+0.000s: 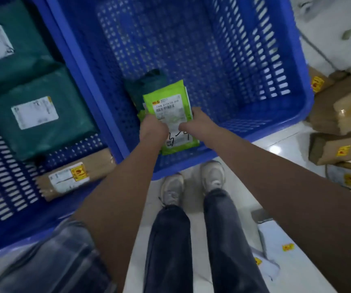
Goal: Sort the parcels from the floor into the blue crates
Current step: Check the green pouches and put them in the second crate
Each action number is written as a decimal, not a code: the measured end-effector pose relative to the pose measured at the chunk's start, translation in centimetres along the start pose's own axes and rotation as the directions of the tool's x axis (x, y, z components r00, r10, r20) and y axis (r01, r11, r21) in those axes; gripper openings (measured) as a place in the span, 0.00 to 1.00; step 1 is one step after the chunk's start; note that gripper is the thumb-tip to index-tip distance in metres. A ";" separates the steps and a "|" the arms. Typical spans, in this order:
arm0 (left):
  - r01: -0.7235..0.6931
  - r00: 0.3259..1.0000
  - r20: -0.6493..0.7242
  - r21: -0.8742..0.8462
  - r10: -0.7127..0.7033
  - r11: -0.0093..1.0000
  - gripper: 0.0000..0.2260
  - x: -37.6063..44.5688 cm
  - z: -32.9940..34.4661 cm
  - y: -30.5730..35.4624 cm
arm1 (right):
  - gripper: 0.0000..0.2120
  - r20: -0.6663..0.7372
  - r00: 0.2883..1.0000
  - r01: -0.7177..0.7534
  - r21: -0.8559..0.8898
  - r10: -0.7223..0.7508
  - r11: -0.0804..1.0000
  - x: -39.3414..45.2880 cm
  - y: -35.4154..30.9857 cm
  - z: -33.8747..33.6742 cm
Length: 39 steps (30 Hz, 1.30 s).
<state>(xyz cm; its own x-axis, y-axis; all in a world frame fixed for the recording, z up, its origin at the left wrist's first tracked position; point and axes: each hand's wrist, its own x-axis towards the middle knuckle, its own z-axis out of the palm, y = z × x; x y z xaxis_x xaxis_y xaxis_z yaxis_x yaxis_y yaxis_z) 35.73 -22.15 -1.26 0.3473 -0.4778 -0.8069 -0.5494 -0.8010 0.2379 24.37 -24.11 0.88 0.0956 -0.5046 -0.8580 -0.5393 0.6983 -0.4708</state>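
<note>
A light green parcel [169, 102] with a white barcode label is held over the near left corner of the middle blue crate [286, 115]. My left hand [152, 127] grips its left edge and my right hand [193, 123] grips its right edge. More thin packets seem to lie stacked under it. A dark green parcel [147, 83] lies in the crate just beyond it. The left blue crate [5, 187] holds dark green parcels [41, 115] with white labels and a brown parcel [75, 174].
Brown cardboard parcels [339, 146] with yellow stickers lie on the white floor at the right. White parcels [276, 246] lie by my right leg. My feet [191, 182] stand against the crate's near rim. White sacks [335, 39] sit at the back right.
</note>
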 end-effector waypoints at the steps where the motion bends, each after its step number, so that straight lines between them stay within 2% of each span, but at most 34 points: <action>1: 0.037 0.999 -0.006 0.028 -0.037 0.999 0.17 0.2 0.4 -0.6 | 0.24 0.011 1.000 0.005 -0.017 -0.005 1.000 0.4 0.3 0.7; 4: 0.110 0.993 -0.041 0.038 -0.109 0.993 0.20 1.0 1.0 -1.9 | 0.32 0.109 0.993 0.056 -0.085 -0.047 0.995 1.1 0.8 2.1; 7: 0.169 0.984 -0.059 0.035 -0.167 0.985 0.21 1.8 1.6 -2.2 | 0.35 0.220 0.975 0.081 -0.214 -0.033 0.974 1.7 1.4 2.3; 11: 0.171 0.982 -0.126 0.250 -0.143 0.953 0.30 2.2 2.9 -2.3 | 0.31 0.320 0.947 0.130 -0.381 -0.001 0.916 3.8 2.2 2.8; 14: 0.130 0.987 -0.139 0.383 -0.082 0.915 0.30 2.7 3.4 -3.0 | 0.28 0.385 0.921 0.158 -0.508 0.059 0.847 5.1 2.4 3.5; 18: 0.086 0.996 -0.032 0.419 -0.080 0.904 0.18 4.0 4.0 -3.2 | 0.28 0.399 0.904 0.202 -0.719 0.157 0.665 6.8 3.5 4.2; 20: 0.077 0.993 0.047 0.409 -0.105 0.909 0.16 4.7 4.4 -3.2 | 0.30 0.383 0.898 0.192 -0.783 0.216 0.591 7.1 4.1 4.1; 22: 0.078 0.979 0.139 0.407 -0.146 0.910 0.15 5.2 4.4 -3.2 | 0.30 0.375 0.892 0.161 -0.783 0.250 0.600 7.1 4.2 3.6; 23: 0.081 0.971 0.174 0.400 -0.163 0.913 0.15 5.2 4.4 -3.1 | 0.28 0.368 0.894 0.132 -0.762 0.257 0.634 6.9 4.0 3.2; 26: 0.078 0.958 0.231 0.354 -0.168 0.932 0.16 4.6 3.8 -2.6 | 0.11 0.318 0.923 0.055 -0.662 0.214 0.747 6.7 3.8 1.7; 28: 0.068 0.958 0.241 0.331 -0.154 0.941 0.17 3.5 3.1 -2.2 | 0.16 0.240 0.950 -0.015 -0.600 0.199 0.800 6.0 3.7 0.3; 30: 0.036 0.964 0.233 0.351 -0.125 0.936 0.16 1.9 2.5 -1.7 | 0.15 0.196 0.969 -0.039 -0.475 0.149 0.879 5.0 3.5 -1.2; 32: 0.021 0.975 0.201 0.351 -0.098 0.936 0.11 0.5 2.3 -1.6 | 0.12 0.133 0.989 -0.033 -0.172 0.057 0.985 3.2 2.9 -2.9; 34: 0.015 0.991 0.119 0.304 -0.054 0.953 0.07 -0.9 2.5 -1.3 | 0.10 0.015 0.998 0.057 0.137 -0.060 0.989 0.7 2.3 -5.0; 37: -0.064 0.996 -0.045 0.187 0.073 0.980 0.10 -3.4 3.5 0.4 | 0.15 -0.200 0.955 0.271 0.296 -0.218 0.916 -2.5 2.8 -8.0; 39: -0.179 0.970 -0.144 0.115 0.195 0.977 0.10 -5.5 4.5 2.4 | 0.16 -0.325 0.925 0.316 0.374 -0.196 0.872 -4.6 4.3 -9.8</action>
<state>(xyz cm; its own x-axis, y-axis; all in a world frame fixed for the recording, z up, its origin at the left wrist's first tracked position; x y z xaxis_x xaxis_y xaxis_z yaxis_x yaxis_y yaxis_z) 29.11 -19.82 1.26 0.3393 -0.6718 -0.6584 -0.6861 -0.6556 0.3153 13.40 -23.78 4.85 -0.0783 -0.7687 -0.6348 -0.1271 0.6393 -0.7584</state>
